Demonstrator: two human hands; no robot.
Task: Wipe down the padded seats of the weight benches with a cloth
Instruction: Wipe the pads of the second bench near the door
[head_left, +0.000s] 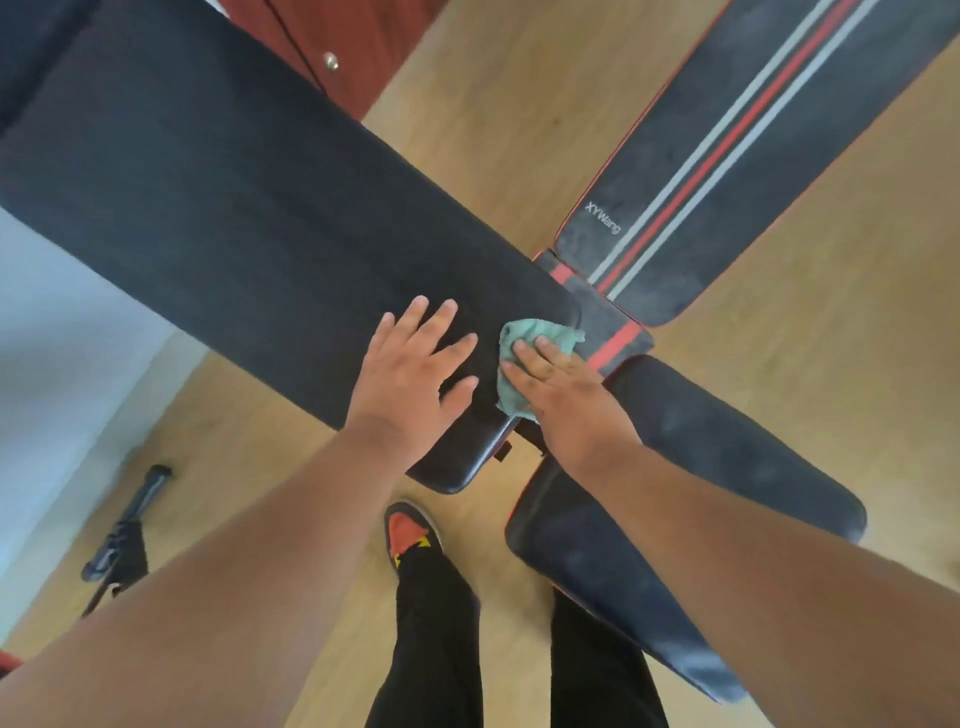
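Cloth (519, 358) lies under my right hand (566, 400), fingers flat, pressing it on the near right corner of the black pad (234, 208). My left hand (410, 384) rests spread beside it. The striped bench (737, 156) and its seat pad (691, 499) look dusty, perhaps not wiped yet.

The plain black bench pad (218, 208) runs diagonally from upper left to centre, blocking passage across that span. Its near end is taken up by the left hand (410, 379), lying flat, and the right hand (566, 400), which presses a green cloth (519, 358). Just beyond, the striped bench backrest (737, 156) and its seat pad (685, 499) close off the right side. Open wooden floor (498, 135) lies between the two benches at upper centre and at far right. On the floor at lower left lies a dark handled object (124, 535). A red cabinet (322, 47) stands behind the plain pad.
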